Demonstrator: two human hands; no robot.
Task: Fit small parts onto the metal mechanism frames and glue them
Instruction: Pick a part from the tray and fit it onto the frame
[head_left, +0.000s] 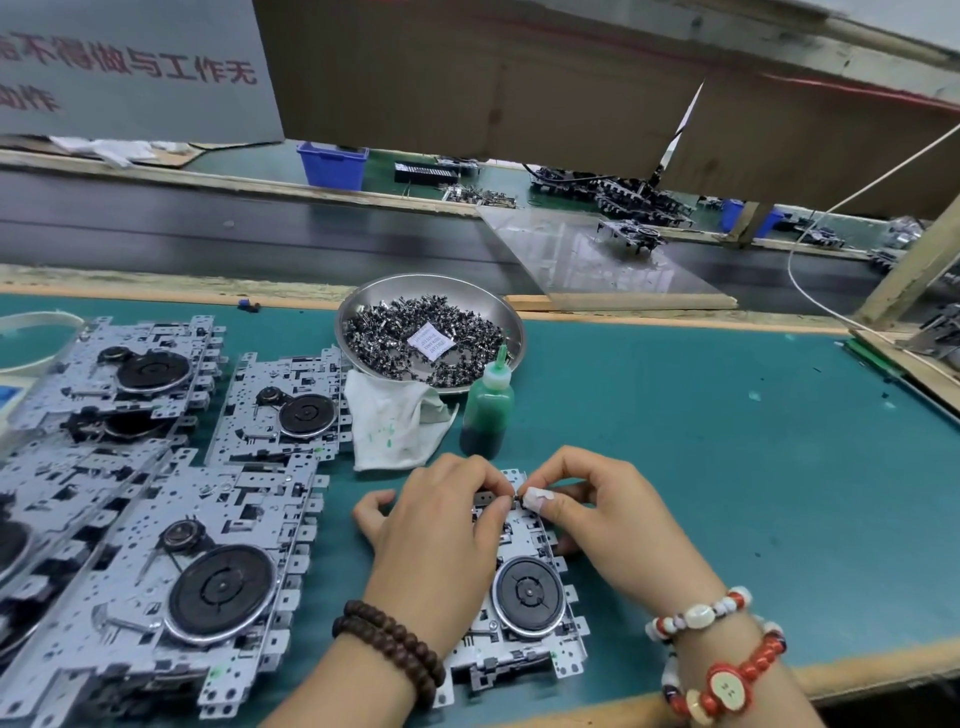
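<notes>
Over to the left of the glue bottle (487, 405), stacked mechanism frames (156, 561) wait on the green surface (727, 441). Behind the bottle sits the steel dish of small parts (431, 332), and a stained rag (395, 421) lies just left of it. In front of the bottle, one frame (524, 597) lies with its long axis running away from the person. The left hand (441, 525) presses on its far end, fingertips pinched narrow. The right hand (597, 504) meets it there, thumb and bandaged forefinger closed on a tiny dark part (516, 498). That part sits between both grips at the frame's far edge, so I'd guess seating it comes next. The bottle stands nearer the right hand.
</notes>
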